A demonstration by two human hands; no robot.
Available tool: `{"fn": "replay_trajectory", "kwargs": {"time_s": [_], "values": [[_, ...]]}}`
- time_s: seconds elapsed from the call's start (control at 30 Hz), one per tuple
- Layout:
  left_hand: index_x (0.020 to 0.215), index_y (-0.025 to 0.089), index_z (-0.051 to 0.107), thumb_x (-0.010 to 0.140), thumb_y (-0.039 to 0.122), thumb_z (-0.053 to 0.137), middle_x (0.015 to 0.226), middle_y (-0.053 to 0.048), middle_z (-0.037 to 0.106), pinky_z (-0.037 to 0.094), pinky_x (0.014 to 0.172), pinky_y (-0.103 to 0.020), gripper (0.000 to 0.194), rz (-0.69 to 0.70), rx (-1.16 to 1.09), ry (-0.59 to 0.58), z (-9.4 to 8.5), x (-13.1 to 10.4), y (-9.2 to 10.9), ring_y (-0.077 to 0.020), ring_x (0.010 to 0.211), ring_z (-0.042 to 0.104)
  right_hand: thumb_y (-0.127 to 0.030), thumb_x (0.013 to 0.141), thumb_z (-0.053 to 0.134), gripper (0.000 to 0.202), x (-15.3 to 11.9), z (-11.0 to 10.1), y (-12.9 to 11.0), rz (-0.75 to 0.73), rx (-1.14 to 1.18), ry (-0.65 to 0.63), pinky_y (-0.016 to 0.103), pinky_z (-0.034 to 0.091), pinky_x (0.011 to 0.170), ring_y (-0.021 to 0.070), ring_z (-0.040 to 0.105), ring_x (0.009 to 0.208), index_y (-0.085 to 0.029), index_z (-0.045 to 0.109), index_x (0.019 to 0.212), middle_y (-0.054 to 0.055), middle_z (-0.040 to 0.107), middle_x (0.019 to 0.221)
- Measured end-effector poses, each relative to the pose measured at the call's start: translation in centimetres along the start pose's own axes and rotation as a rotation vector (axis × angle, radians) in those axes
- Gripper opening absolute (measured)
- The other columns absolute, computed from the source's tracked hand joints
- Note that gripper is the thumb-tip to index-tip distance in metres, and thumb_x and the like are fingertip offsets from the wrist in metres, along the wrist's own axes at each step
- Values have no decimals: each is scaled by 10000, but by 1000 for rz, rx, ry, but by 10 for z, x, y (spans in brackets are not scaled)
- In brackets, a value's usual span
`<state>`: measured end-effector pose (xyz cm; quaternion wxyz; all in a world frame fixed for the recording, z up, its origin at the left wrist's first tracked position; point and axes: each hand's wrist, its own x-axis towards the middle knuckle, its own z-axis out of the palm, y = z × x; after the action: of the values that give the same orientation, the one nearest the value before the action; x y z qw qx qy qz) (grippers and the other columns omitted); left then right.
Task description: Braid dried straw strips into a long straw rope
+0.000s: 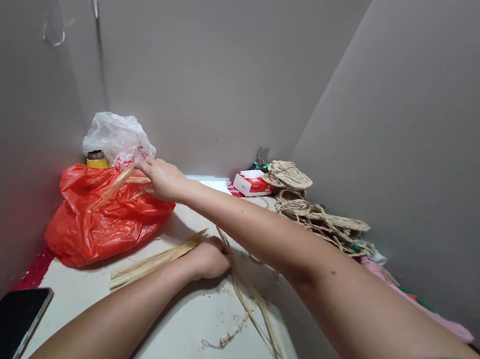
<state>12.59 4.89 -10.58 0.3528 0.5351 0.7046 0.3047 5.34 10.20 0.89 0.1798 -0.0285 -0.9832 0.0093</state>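
Note:
My right hand [164, 180] reaches across to the far left, over the red plastic bag [96, 228]. Its fingers are closed on pale dry straw strips [115, 187], which hang down against the bag. My left hand [211, 257] rests low on the white work surface, fingers curled round thin straw strands [262, 315] that trail toward the lower right. Its fingertips are partly hidden. Beside the left wrist lies a bundle of flat straw strips [155, 260]. A short twisted straw piece [234, 330] lies on the surface in front.
Behind the red bag are a white plastic bag [120, 137] and a yellow container [97, 160]. A red-and-white box [253, 183], green-handled pliers [260, 161] and stacked braided straw coils [289, 177] stand at the back right. A phone [10, 325] lies front left. Grey walls [216, 51] enclose the surface.

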Motion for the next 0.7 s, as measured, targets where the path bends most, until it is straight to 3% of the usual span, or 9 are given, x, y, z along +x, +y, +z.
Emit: {"fn": "replay_trajectory", "kwargs": {"time_s": [0.1, 0.2, 0.3, 0.4, 0.53, 0.6, 0.7], "values": [[709, 126, 689, 686, 207, 533, 659, -56, 643, 385, 546, -265, 177, 25, 18, 16, -2, -1, 1, -152, 567, 513, -296, 707, 647, 726, 13, 23, 12, 67, -28, -145, 309, 437, 775, 246, 554, 1042, -210, 372, 1373, 128, 571, 1224], [712, 134, 680, 669, 213, 530, 678, -46, 635, 383, 558, -261, 174, 30, 13, 17, -2, -2, 0, -148, 582, 503, -289, 772, 561, 442, 14, 30, 19, 109, 0, -179, 270, 412, 682, 212, 602, 876, -190, 553, 1203, 106, 657, 1039], [664, 145, 658, 668, 224, 523, 611, -10, 577, 369, 545, -252, 156, 36, 3, -1, -2, -1, -1, -132, 552, 468, -259, 813, 485, 249, 8, 18, 28, 85, 18, -140, 240, 362, 620, 168, 589, 779, -177, 657, 973, 84, 676, 935], [584, 149, 616, 663, 228, 520, 512, 23, 467, 334, 500, -247, 147, 30, 3, -10, 0, 1, -2, -110, 482, 395, -237, 819, 468, 246, 1, -6, 41, 93, 28, -114, 227, 327, 595, 135, 560, 728, -181, 667, 952, 65, 674, 909], [541, 155, 584, 665, 247, 531, 465, 40, 403, 306, 472, -241, 163, 13, 2, 0, 1, 4, -6, -96, 443, 344, -195, 805, 472, 231, -4, -36, 55, 268, -31, -74, 243, 310, 586, 143, 541, 701, -141, 675, 900, 105, 668, 892], [537, 158, 582, 665, 244, 534, 464, 41, 406, 310, 475, -240, 162, 16, -6, 1, 1, 5, -7, -96, 447, 346, -200, 844, 414, 273, -2, -41, 55, 302, -24, 31, 251, 321, 601, 151, 546, 724, -122, 662, 926, 120, 663, 916], [581, 158, 617, 677, 230, 537, 506, 27, 481, 355, 513, -240, 144, 35, -28, -6, 1, 5, -6, -111, 497, 411, -208, 868, 391, 302, 7, -30, 41, 218, 87, 136, 243, 360, 647, 152, 569, 792, -119, 638, 1017, 101, 666, 967]]}}
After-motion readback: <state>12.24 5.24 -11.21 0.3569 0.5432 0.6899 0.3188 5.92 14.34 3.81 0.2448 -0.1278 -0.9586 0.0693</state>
